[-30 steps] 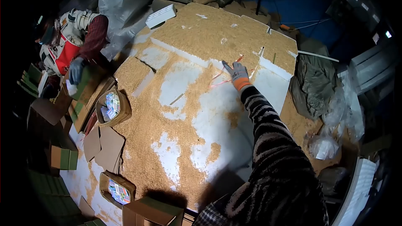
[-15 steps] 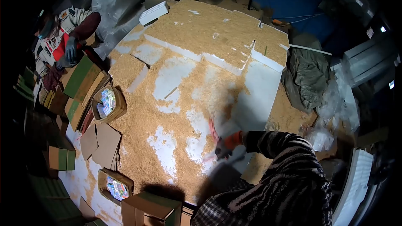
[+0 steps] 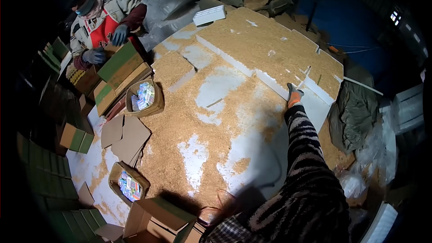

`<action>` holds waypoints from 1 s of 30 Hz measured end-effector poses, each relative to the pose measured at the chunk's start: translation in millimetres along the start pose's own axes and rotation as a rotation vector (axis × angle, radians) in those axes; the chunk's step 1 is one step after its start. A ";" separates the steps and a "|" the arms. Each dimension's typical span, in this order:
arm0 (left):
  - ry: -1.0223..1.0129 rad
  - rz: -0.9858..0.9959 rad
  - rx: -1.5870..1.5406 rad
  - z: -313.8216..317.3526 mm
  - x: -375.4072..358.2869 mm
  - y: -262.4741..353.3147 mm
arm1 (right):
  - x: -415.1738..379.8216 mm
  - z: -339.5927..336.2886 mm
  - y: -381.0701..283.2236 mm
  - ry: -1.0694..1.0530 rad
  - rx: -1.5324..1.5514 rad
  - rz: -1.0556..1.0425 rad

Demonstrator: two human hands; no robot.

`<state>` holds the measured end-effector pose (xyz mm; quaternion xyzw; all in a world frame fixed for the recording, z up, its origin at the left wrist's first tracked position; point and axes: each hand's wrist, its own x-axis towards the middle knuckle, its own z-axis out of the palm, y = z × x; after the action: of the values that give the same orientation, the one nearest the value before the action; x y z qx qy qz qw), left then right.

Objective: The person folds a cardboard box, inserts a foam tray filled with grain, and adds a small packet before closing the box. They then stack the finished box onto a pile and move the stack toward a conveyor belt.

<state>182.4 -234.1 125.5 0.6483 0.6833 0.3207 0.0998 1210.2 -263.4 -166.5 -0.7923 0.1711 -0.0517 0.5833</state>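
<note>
My right hand [image 3: 294, 95], in a dark glove with an orange cuff, is at the far right of the table, beside the white wall [image 3: 271, 83] of the sawdust-topped foam blocks. Its fingers look spread, with nothing visible between them; contact with the wall is unclear. Just beyond it, a thin stick [image 3: 307, 71] rests on the sawdust [image 3: 252, 36]. Thin reddish strands [image 3: 221, 200] lie near the table's front edge. My left hand is out of view.
At the back left, a person in grey gloves handles green-and-brown cartons [image 3: 119, 65]. Two baskets [image 3: 157, 101] [image 3: 118, 171] hold colourful packets. Cardboard sheets [image 3: 130, 139] lie between them. An open carton [image 3: 164, 213] stands in front, and plastic-wrapped bundles are on the right.
My right hand has moved forward to the foam blocks, away from the reddish strands, which now lie nearer the front edge. The camera view has shifted. The other person's hands are farther apart.
</note>
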 end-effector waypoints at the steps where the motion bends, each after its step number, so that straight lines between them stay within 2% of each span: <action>1: -0.009 -0.023 -0.044 1.7 -2.1 -11.6 | -18.7 -6.7 -11.6 0.036 0.119 -0.076; 3: -0.024 -0.061 -0.122 5.3 -3.2 -36.7 | -39.6 -31.4 -12.2 -0.033 0.007 -0.399; 4: -0.028 -0.093 -0.146 6.4 -6.9 -45.7 | -62.2 -53.9 -24.2 -0.081 -0.049 -0.314; 5: -0.020 -0.121 -0.159 11.3 -1.9 -29.3 | -86.5 -68.9 -29.0 -0.145 -0.100 -0.233; 6: -0.012 -0.148 -0.173 15.6 2.7 -12.6 | -103.3 -82.8 -12.9 -0.224 0.077 -0.383; 7: -0.114 -0.196 -0.264 11.6 0.9 -11.3 | -109.1 -92.1 3.0 -0.338 0.151 -0.217; 8: -0.087 -0.235 -0.386 14.5 -3.9 -23.5 | -193.9 -125.2 -60.2 -0.571 0.522 -0.020; 9: -0.084 -0.288 -0.424 15.4 -4.3 -24.4 | -244.1 -153.1 -97.9 -0.760 0.655 0.196; 10: -0.056 -0.249 -0.513 19.5 -6.8 -31.1 | -265.0 -165.7 -102.6 -0.849 0.641 0.120; 13: -0.047 -0.268 -0.467 12.8 -6.6 -2.2 | -346.9 -190.4 -130.4 -1.129 0.576 -0.100; 16: -0.029 -0.207 -0.467 20.0 -5.5 -12.1 | -423.3 -203.9 -167.2 -1.471 0.424 -0.435; 18: -0.009 -0.231 -0.486 24.8 -6.0 -13.7 | -494.9 -222.0 -199.5 -1.588 0.397 -0.524; 20: 0.002 -0.238 -0.491 26.5 -2.7 -16.6 | -559.8 -231.5 -225.1 -1.702 0.342 -0.393; 21: 0.012 -0.236 -0.482 31.7 -0.5 -23.9 | -588.3 -234.2 -233.8 -1.752 0.304 -0.254; 23: 0.097 -0.236 -0.495 54.0 3.6 -45.6 | -633.2 -244.2 -239.3 -1.810 0.184 -0.459; 25: 0.041 -0.113 -0.749 64.0 -0.9 -68.4 | -673.1 -274.4 -255.8 -1.835 -0.061 -0.787; 26: 0.068 -0.026 -0.498 76.8 -5.0 -86.3 | -695.3 -291.5 -259.4 -1.938 -0.068 -0.584; 27: 0.117 0.048 -0.244 89.2 -9.2 -103.8 | -701.8 -274.6 -235.1 -1.924 -0.106 -0.837; 28: 0.008 -0.379 -0.832 50.5 -8.9 -52.5 | -716.3 -281.6 -224.4 -1.929 -0.147 -0.870; 29: 0.020 -0.424 -0.754 72.6 -16.9 -77.5 | -730.1 -287.6 -216.2 -1.923 -0.173 -0.911; 30: 0.029 -0.469 -0.678 94.5 -24.5 -102.1 | -739.4 -295.3 -205.2 -1.974 -0.108 -0.834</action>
<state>154.1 -223.5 -12.5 0.4007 0.6695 0.5054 0.3685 478.2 -232.4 206.6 -0.5044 -0.6582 0.4241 0.3640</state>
